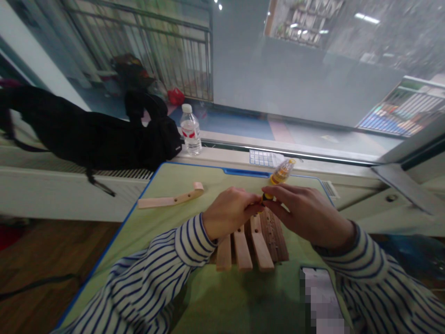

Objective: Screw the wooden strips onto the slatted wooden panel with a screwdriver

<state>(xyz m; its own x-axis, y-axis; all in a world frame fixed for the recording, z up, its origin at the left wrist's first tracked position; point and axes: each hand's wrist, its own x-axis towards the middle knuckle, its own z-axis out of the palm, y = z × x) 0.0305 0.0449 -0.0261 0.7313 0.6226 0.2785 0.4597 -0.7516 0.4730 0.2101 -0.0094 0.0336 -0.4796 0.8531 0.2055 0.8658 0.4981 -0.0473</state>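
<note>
Yellow and black, a small thing (267, 197) is pinched by the right hand (306, 211), fingers nearly closed, near the brown wood (277, 236). Whether anything is held by the left hand (229, 211) cannot be told. Three pale sticks (244, 253) seem set in line; one stick (167, 202) is left apart. Some wood is hidden by hands. A phone (321, 278) is seen on the counter (148, 220).

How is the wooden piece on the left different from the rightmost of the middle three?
The left wooden piece lies mostly sideways; the rightmost wooden piece points toward the camera. The left wooden piece lies alone, while the rightmost wooden piece sits in a row of three. Both are pale wood.
</note>
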